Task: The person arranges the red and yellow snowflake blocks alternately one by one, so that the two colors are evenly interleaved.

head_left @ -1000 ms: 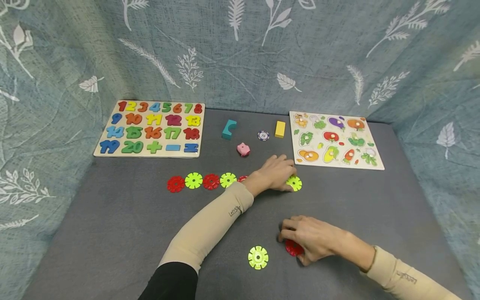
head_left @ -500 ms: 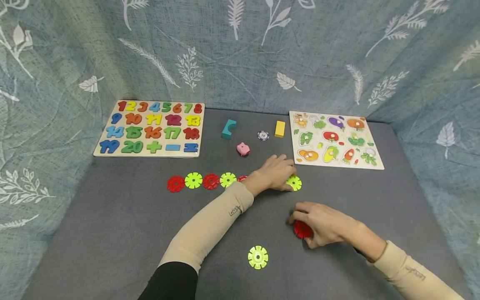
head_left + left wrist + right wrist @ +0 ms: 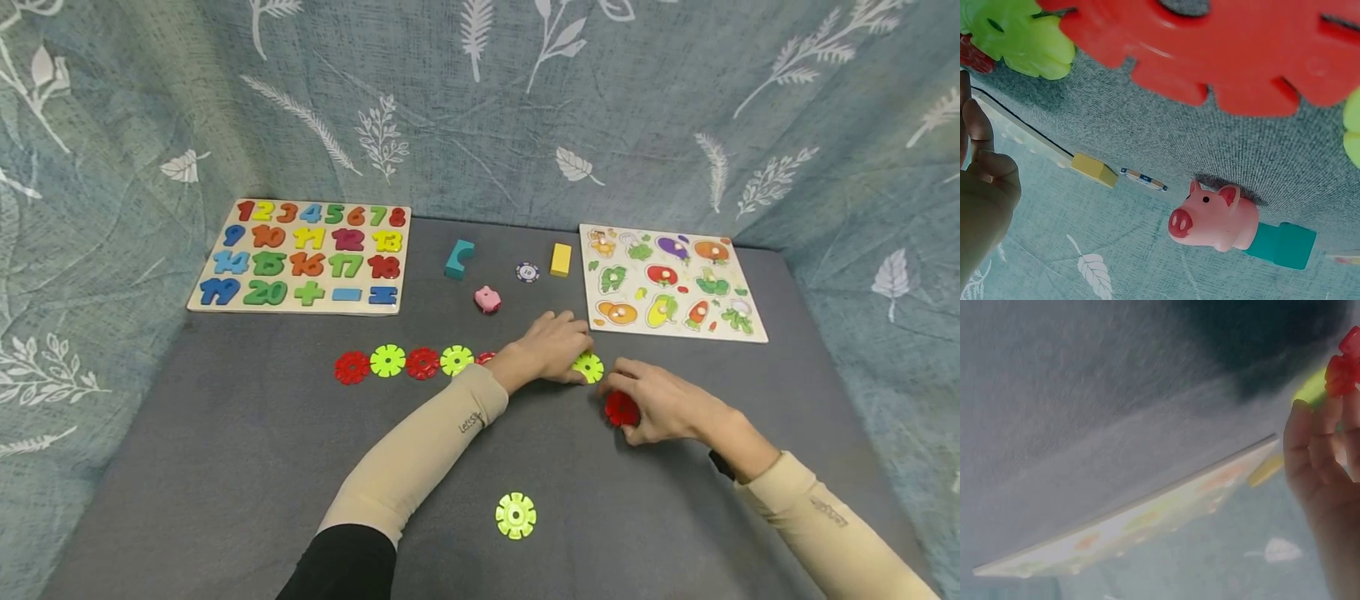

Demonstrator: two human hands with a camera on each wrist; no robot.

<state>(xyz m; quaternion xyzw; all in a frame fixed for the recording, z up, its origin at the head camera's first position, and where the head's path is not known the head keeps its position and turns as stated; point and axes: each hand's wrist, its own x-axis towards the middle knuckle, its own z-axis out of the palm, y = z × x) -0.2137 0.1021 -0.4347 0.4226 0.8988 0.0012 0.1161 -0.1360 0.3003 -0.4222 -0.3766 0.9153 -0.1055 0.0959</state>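
In the head view my left hand [image 3: 551, 346] rests at the right end of a row of notched plastic interlocking discs. Its thumb and fingers lie around a yellow-green interlocking disc [image 3: 590, 367], partly covering it. My right hand [image 3: 663, 404] pinches a red interlocking disc [image 3: 622, 409] just to the right of and nearer than that one. The right wrist view shows the red disc [image 3: 1342, 372] at the fingertips. Red and yellow-green discs alternate along the row, with a red disc [image 3: 352, 367] at its left end. My left forearm hides part of the row.
A yellow-green disc [image 3: 516, 515] lies alone near the front. Behind stand a number puzzle board [image 3: 300, 258], a vegetable puzzle board [image 3: 675, 283], a teal block [image 3: 457, 260], a pink toy pig [image 3: 487, 298], a poker chip [image 3: 527, 272] and a yellow block [image 3: 560, 260].
My right hand has carried the red disc away from the front, back and slightly right, close to the row's right end. My left hand has stayed in place.
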